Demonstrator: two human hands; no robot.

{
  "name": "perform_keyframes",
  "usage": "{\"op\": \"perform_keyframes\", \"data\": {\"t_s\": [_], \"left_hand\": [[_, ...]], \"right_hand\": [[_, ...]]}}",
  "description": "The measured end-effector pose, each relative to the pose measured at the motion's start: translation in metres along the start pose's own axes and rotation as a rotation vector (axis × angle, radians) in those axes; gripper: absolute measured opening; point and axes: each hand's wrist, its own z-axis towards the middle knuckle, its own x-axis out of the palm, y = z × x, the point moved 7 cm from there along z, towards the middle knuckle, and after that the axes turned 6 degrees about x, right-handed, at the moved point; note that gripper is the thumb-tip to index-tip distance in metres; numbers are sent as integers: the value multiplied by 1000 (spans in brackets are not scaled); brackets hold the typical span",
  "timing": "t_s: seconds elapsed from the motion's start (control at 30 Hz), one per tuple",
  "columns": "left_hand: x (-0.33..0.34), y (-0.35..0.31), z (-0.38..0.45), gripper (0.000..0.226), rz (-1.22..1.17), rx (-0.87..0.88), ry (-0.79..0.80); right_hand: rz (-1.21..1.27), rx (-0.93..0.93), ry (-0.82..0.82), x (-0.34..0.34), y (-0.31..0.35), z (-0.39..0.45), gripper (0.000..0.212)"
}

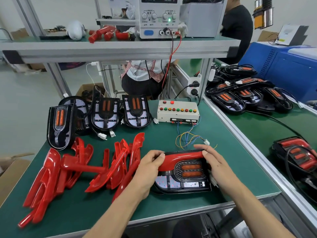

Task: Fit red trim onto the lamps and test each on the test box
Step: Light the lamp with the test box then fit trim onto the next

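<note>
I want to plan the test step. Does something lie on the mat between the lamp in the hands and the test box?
Only the test box's own loose wires and plug lie between it and the lamp.

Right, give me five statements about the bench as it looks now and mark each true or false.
1. Both hands are on the lamp nearest the camera. True: the left hand and right hand grip the red trim along its top.
2. The loose red trim pieces lie to the right of that lamp. False: they are piled to its left.
3. The test box sits behind the held lamp on the green mat. True.
4. The power supply stands on the green mat beside the test box. False: it stands on the upper shelf.
5. The lamps left of the test box already wear red trim. False: none show red trim.
</note>
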Motion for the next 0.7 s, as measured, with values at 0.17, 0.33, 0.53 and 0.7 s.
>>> {"op": "perform_keyframes", "data": {"t_s": [0.17, 0.33, 0.53, 0.7], "left_hand": [[-3, -11, -4, 13, 19, 115, 22], [-2, -14, -4, 13, 18, 143, 46], [-3, -15, -3, 15, 3, 174, -27], [-4, -16, -4, 20, 26, 218, -41]], "right_hand": [[-72, -5, 13, 4, 4, 4, 34], [-86, -39, 4, 5, 7, 3, 35], [-121, -66, -11, 8, 4, 6, 35], [-167, -118, -36, 5, 3, 7, 29]]}}
